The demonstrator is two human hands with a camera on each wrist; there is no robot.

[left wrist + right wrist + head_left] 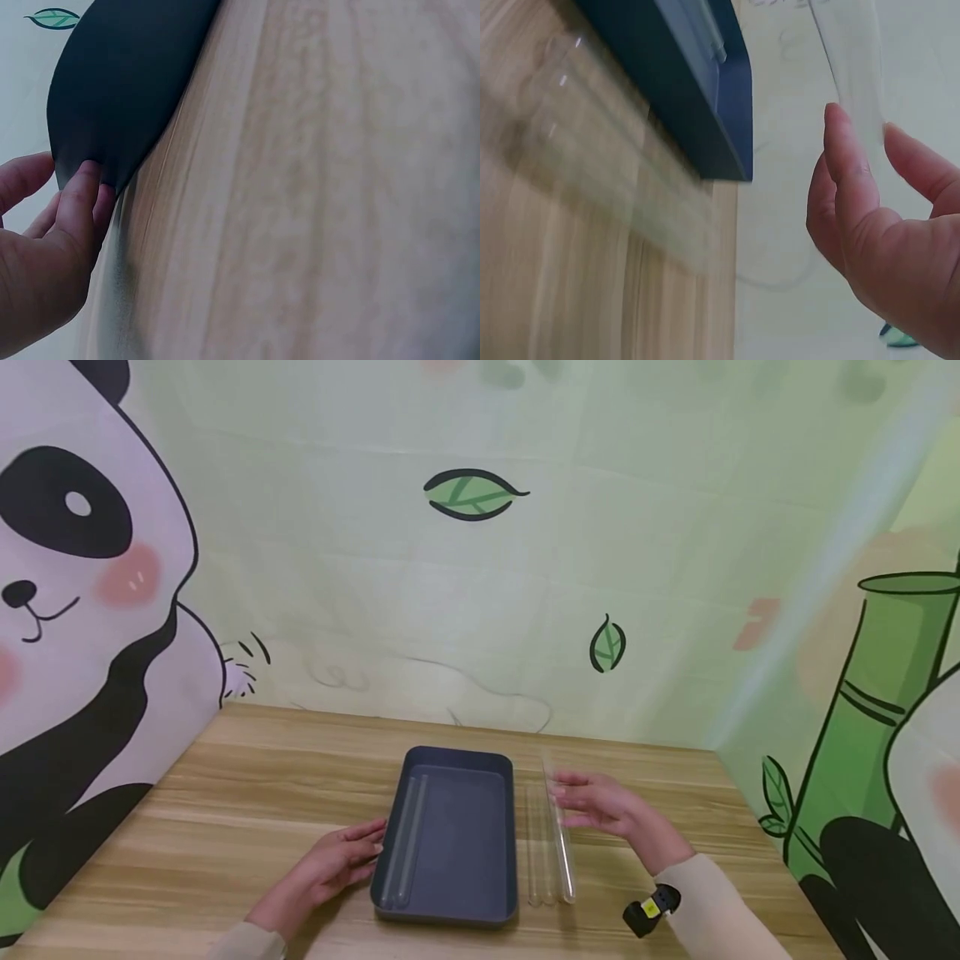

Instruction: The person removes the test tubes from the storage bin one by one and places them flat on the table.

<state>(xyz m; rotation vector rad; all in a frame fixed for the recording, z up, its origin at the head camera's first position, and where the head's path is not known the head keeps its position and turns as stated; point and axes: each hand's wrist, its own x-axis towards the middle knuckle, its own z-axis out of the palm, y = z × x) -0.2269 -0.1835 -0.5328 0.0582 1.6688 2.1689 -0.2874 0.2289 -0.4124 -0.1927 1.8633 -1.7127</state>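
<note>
My right hand point(596, 802) pinches a clear test tube point(564, 860) between thumb and fingers. In the right wrist view this tube point(851, 52) rises from the fingertips, tilted and held above the table. Two more clear tubes point(534, 860) lie side by side on the wood, just right of a dark blue-grey tray point(442, 913). Inside the tray, along its left wall, lie two clear tubes point(408, 843). My left hand point(341, 860) rests its fingers against the tray's left outer wall point(120, 90), as the left wrist view shows up close.
The tray stands upright on a wood-grain table point(300, 768). Behind the table hangs a pale green backdrop point(337, 568) printed with pandas, leaves and bamboo. A black strap device with a yellow label point(651, 908) sits at my right wrist.
</note>
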